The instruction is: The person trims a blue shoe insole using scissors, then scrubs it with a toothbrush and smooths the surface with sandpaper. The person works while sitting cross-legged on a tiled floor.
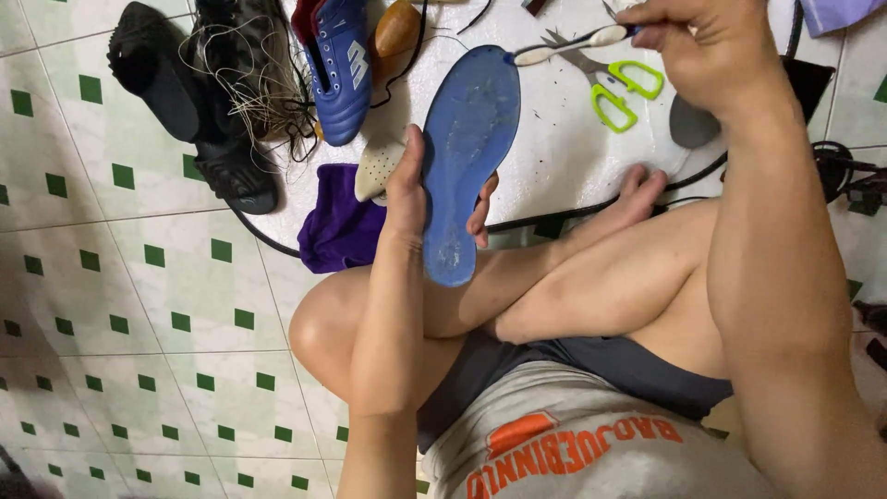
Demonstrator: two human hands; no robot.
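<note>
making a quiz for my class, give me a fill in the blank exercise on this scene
1. The left hand holds a ____ insole upright.
2. The right hand holds a white-handled brush, its tip at the insole's ____ end.
3. The scissors on the white board have ____ handles.
4. The blue shoe lies beside a ____ shoe.

Missing words: blue; top; green; black

Left hand (407,189) raised with fingers curled in a grip, right hand (698,51) pinching, arm extended

- Glossy white ceramic floor tiles (139,305) with small dark green squares, laid in a regular grid.
- Pale round speckled work board (554,157) flat on the floor.
- Even, bright indoor light, soft shadows.
</note>
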